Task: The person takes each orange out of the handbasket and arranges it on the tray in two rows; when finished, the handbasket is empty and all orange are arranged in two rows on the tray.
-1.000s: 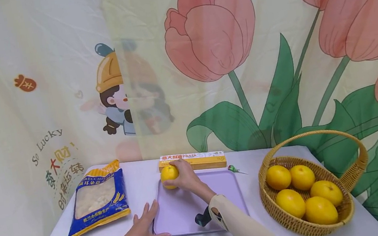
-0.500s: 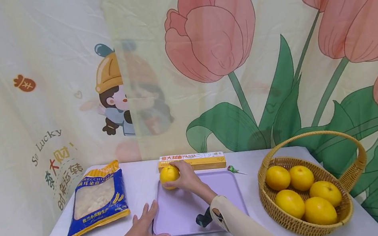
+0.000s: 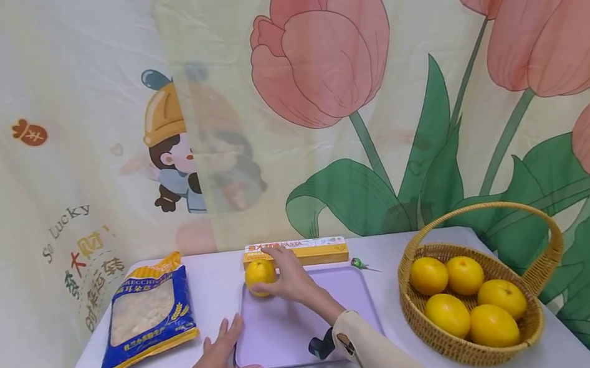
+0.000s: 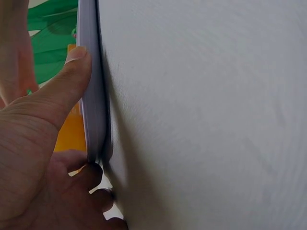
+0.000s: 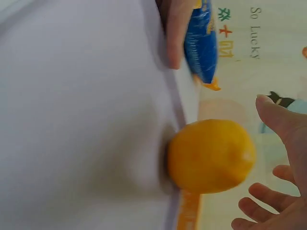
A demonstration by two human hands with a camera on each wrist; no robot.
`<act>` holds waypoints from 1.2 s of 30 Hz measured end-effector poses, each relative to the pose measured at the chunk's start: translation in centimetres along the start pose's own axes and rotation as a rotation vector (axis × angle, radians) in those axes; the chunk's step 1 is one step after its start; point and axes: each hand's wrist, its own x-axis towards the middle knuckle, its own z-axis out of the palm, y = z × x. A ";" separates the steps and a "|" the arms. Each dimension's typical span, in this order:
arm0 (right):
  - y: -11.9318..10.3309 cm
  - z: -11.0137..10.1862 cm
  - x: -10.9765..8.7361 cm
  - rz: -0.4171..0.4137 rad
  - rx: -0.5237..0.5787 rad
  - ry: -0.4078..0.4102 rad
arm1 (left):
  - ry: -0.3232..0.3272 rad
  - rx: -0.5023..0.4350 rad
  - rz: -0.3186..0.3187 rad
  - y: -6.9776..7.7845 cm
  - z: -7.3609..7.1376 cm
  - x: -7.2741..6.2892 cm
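Note:
An orange (image 3: 260, 278) sits on the far left corner of a lilac tray (image 3: 276, 334). My right hand (image 3: 292, 278) is just to its right and above it. In the right wrist view the fingers of the right hand (image 5: 283, 191) are spread, with a gap between them and the orange (image 5: 211, 156). My left hand (image 3: 215, 362) rests at the tray's near left corner, fingers spread. In the left wrist view its thumb lies against the tray's rim (image 4: 93, 96), and the other fingers lie by the corner.
A yellow pasta box (image 3: 316, 253) lies behind the tray, with a small green-wrapped lollipop (image 3: 360, 263) to its right. A blue and yellow pasta bag (image 3: 145, 312) lies on the left. On the right stands a wicker basket (image 3: 422, 323) holding several oranges.
The right hand's fingers have come away from the orange, which stays on the tray's corner. The left hand keeps its place at the tray. The head view has shifted slightly.

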 end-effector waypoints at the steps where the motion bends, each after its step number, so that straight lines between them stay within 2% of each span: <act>1: -0.3 -0.4 -0.2 -0.017 -0.017 0.002 | 0.000 0.001 0.004 0.0 0.0 0.0; 5: -2.1 -2.4 -1.5 -0.104 -0.044 0.018 | -0.001 0.009 0.025 0.0 -0.1 0.0; 9: -4.5 -5.4 -3.5 -0.211 -0.025 0.022 | -0.005 0.008 0.046 -0.1 -0.2 0.0; 14: -6.4 -9.8 -6.9 -0.350 0.018 0.006 | -0.025 -0.015 0.032 0.0 -0.4 0.1; 19: -6.8 -14.5 -10.8 -0.457 0.057 -0.028 | -0.041 0.001 0.005 -0.1 -0.3 0.3; 24: -6.3 -19.4 -14.9 -0.421 0.025 -0.057 | -0.049 0.001 -0.004 -0.2 -0.1 0.3; 28: -5.2 -23.0 -17.8 -0.367 -0.045 -0.038 | -0.052 0.006 -0.015 -0.2 -0.1 0.3; 32: -3.4 -25.8 -19.6 -0.342 -0.119 -0.031 | -0.051 0.020 -0.016 -0.1 -0.2 0.3; 36: -1.0 -27.9 -20.4 -0.325 -0.148 -0.055 | -0.050 0.024 -0.008 -0.2 -0.3 0.3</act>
